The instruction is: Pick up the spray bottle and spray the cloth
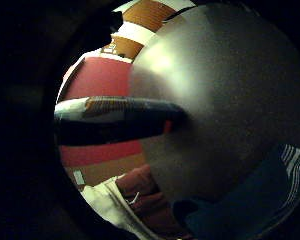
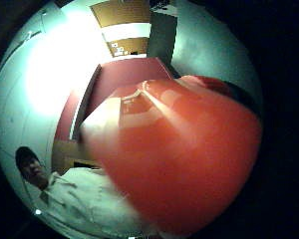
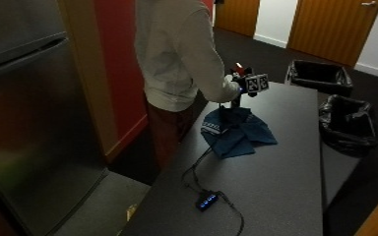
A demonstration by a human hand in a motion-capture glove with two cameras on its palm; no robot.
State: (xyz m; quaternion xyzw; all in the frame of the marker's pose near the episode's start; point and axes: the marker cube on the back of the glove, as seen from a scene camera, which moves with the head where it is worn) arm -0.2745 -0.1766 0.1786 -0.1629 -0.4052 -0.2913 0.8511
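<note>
One gloved right hand [image 3: 240,84] above blue cloth [image 3: 236,130] — fingers' grip unclear, red-topped spray bottle [image 3: 238,67] mostly hidden.

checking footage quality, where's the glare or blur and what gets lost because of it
Thumb side palm view: strong glare whitens the wall, and the red spray bottle fills the view, blurred. Little finger side palm view: dark edges, the cloth dim. Outside view: dim; right hand hard to read above the cloth.

The crumpled fabric cloth [image 3: 236,132] is dark blue with a white striped edge. The plastic spray bottle [image 2: 184,164] is red. The flat table [image 3: 281,162] is dark grey.
</note>
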